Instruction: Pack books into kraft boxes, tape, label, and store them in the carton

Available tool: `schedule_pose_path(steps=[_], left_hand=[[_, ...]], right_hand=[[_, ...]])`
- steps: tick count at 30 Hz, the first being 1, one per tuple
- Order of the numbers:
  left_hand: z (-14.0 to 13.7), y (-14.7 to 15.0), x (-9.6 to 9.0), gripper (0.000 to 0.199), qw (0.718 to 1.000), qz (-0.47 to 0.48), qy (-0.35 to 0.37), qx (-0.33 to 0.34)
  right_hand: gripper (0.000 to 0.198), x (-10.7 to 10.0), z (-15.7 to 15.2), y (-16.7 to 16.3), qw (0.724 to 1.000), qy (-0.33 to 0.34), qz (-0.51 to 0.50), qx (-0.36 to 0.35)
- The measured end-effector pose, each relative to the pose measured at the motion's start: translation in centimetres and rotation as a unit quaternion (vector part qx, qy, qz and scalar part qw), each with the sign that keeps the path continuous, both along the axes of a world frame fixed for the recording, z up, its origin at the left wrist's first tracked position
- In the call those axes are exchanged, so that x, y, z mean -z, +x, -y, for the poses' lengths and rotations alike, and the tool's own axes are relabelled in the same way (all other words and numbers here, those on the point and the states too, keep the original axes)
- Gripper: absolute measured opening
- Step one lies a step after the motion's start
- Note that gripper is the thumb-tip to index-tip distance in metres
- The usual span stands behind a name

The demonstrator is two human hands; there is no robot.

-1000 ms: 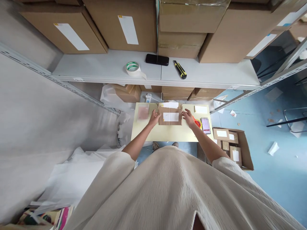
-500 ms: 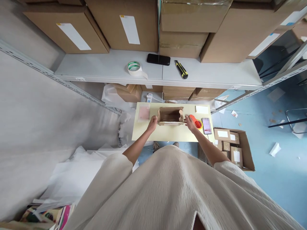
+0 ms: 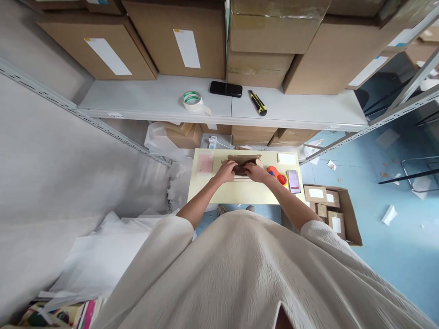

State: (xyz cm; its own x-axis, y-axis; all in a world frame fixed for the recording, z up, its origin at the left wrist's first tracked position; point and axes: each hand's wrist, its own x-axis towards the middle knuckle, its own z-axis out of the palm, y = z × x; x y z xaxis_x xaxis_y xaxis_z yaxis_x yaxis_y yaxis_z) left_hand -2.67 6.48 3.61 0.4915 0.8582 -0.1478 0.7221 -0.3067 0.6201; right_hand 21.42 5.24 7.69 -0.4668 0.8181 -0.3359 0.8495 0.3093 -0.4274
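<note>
Brown cardboard box (image 3: pixel 244 159), open-topped, dark inside, rim uneven; set on the pale yellow desk (image 3: pixel 240 194), towards twelve o'clock. Its opening is reached from eight o'clock by the left hand (image 3: pixel 225 172), from four by the right hand (image 3: pixel 255 172); fingers curled, but whether cardboard is gripped cannot be told.

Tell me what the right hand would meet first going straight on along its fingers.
Most likely the left hand, which faces it across the open top of the cardboard box; depth is unclear, so it could touch the box's inside first.
</note>
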Motion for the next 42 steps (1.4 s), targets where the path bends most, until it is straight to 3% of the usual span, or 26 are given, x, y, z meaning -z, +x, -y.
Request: schedule_pose_path(steps=[5,12,17,22,26,28,31,36,42], left_hand=[[1.2,-1.7,1.3,0.075,0.997,-0.057,-0.052,-0.006],[2.1,-2.0,3.8,0.104,0.998,-0.036,-0.047,-0.002],[2.5,-1.9,4.5,0.099,0.999,0.027,-0.031,-0.018],[3.4,-2.1,3.8,0.090,0.996,0.054,-0.059,-0.043],[3.5,-3.1,3.4,0.060,0.990,0.114,-0.042,-0.067],[2.9,-4.4,3.6,0.047,0.980,0.159,-0.007,-0.116],[1.3,-7.2,4.4,0.044,0.952,0.191,0.003,-0.237],[-1.1,-13.1,7.0,0.048,0.900,0.094,-0.118,-0.410],[-3.1,-16.8,9.9,0.063,0.867,-0.043,-0.175,-0.465]], right_hand=[[0.055,-0.6,1.5,2.5,0.993,-0.024,0.112,0.037],[0.138,1.8,1.0,4.6,0.990,-0.049,0.131,0.015],[0.165,3.9,-0.8,4.7,0.989,-0.043,0.144,-0.005],[0.165,4.2,-2.1,4.2,0.982,-0.068,0.178,-0.012],[0.165,4.2,-2.3,4.3,0.979,-0.071,0.189,-0.018],[0.165,4.2,-2.2,4.4,0.979,-0.065,0.190,-0.021],[0.165,4.1,-2.1,4.5,0.978,-0.059,0.197,-0.021],[0.158,3.5,-1.7,4.5,0.975,-0.059,0.216,-0.015],[0.159,2.8,-1.5,4.2,0.972,-0.057,0.228,-0.024]])
